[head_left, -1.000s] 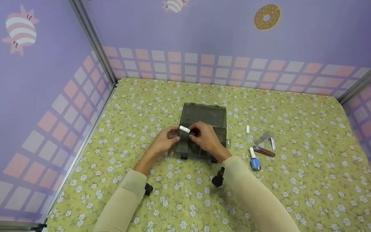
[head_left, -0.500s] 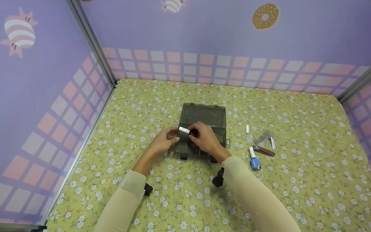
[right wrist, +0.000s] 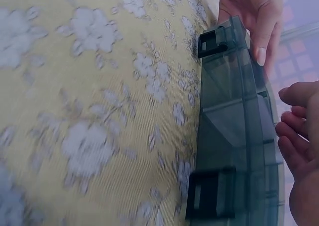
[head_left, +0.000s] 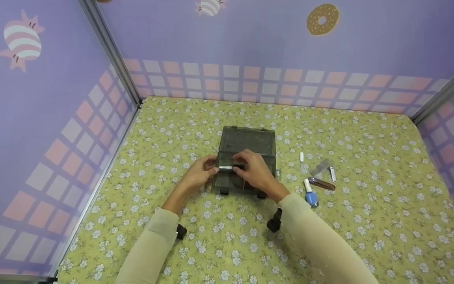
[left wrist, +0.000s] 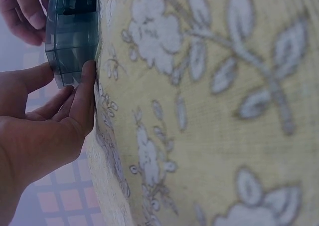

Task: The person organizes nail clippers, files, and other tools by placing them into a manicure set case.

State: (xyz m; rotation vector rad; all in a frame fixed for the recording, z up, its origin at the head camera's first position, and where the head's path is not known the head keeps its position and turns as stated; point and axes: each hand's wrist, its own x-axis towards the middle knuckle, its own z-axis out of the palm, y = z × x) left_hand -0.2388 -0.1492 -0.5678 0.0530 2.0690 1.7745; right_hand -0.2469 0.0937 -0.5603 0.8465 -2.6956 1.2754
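A dark translucent compartment box (head_left: 250,141) lies on the cloth with its lid folded back. My left hand (head_left: 198,174) grips the box's left end, thumb at the rim. Its fingers also wrap that end in the left wrist view. A small white-capped nail polish bottle (head_left: 225,168) lies in the left part of the box, its dark end partly hidden by the other hand. My right hand (head_left: 255,170) hovers over the tray, thumb and index finger apart. In the right wrist view its loosely bent fingers (right wrist: 294,136) show nothing between them.
Right of the box lie a blue nail polish bottle (head_left: 310,194), a brown folding tool (head_left: 322,184), nail clippers (head_left: 332,174) and a small white-handled tool (head_left: 301,157). Flowered cloth (head_left: 384,165) covers the table; patterned walls (head_left: 250,43) stand behind and at the sides.
The white-capped nail polish bottle has gone down into the box and lies level, released from the right hand's fingers, which have parted. The left hand stays on the box.
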